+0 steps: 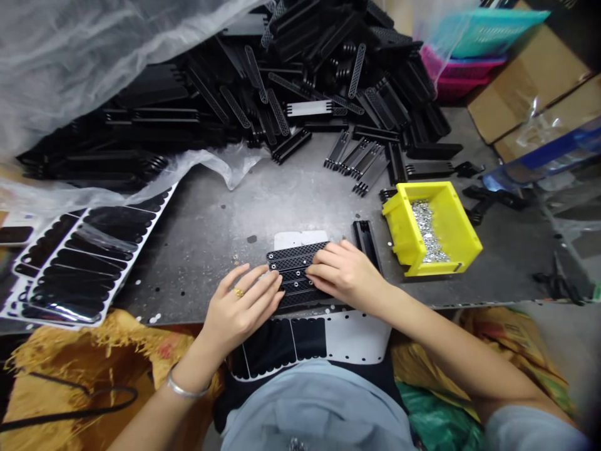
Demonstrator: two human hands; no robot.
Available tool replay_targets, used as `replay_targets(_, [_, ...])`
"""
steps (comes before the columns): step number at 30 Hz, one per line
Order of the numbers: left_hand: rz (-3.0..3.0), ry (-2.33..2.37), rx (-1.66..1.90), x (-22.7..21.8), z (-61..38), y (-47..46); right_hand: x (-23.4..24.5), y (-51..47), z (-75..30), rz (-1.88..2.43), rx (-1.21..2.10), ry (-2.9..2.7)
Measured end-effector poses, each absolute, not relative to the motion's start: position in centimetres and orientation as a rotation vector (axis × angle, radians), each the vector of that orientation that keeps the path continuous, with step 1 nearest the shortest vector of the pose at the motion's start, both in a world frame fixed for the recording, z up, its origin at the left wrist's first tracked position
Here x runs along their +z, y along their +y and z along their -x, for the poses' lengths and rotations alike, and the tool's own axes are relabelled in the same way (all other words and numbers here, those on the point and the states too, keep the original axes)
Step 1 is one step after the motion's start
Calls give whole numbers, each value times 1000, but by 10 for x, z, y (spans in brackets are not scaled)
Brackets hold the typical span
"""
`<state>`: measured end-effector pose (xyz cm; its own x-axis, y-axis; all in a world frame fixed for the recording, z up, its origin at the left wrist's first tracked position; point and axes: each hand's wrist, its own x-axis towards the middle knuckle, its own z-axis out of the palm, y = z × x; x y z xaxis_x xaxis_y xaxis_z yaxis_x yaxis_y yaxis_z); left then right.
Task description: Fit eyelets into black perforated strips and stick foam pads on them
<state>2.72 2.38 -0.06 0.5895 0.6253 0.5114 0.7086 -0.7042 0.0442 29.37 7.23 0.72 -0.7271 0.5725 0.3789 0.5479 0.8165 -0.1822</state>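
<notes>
Fingers on both hands: what state is recorded?

They are found extended and laid flat, not clenched. The left hand is placed over the left side of the work and the right hand over its right side. Whether a grip is being applied cannot be told.

Where is the work located?

A stack of black perforated strips is covered by both hands at the centre of a grey metal worktop's near edge. A white card is seen just beyond it at 12 o'clock.

What else is noted around the stack?

A black channel piece is seen just beside the right hand at 1 o'clock. A yellow plastic bin holding small silver fasteners is placed at 2 o'clock. A large heap of black parts is piled at 12 o'clock. A sheet of black pads on white backing is laid at 9 o'clock, and a similar sheet is seen at 6 o'clock, below the worktop edge. Clear plastic sheeting is spread at 10 o'clock. A cardboard box and pink and teal baskets are stored at 1 o'clock.
</notes>
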Motion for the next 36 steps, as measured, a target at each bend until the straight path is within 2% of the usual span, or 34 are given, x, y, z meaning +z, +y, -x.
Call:
replay_targets(7, [2654, -1126, -723, 4, -35, 27, 13, 63, -350, 899, -138, -2654])
replay_targets(13, [2658, -1095, -706, 9, -30, 35, 14, 50, -346, 886, -71, -2682])
replay_targets(18, [2761, -1000, -686, 9, -20, 37, 20, 48, -342, 1100, 100, -2639])
replay_targets(23, [2860, -1083, -810, -1, -9, 44, 21, 68, -360, 861, 245, -2746])
replay_targets(26, [2880, -1098, -900, -7, -8, 46, 17, 76, -344, 874, 227, -2667])
replay_targets(31, [2816, -1002, -818, -5, -9, 42, 7, 86, -295, 860, 82, -2575])
replay_targets(36, [2780, -1045, -709, 0, -11, 35, 13, 73, -320, 995, 37, -2506])
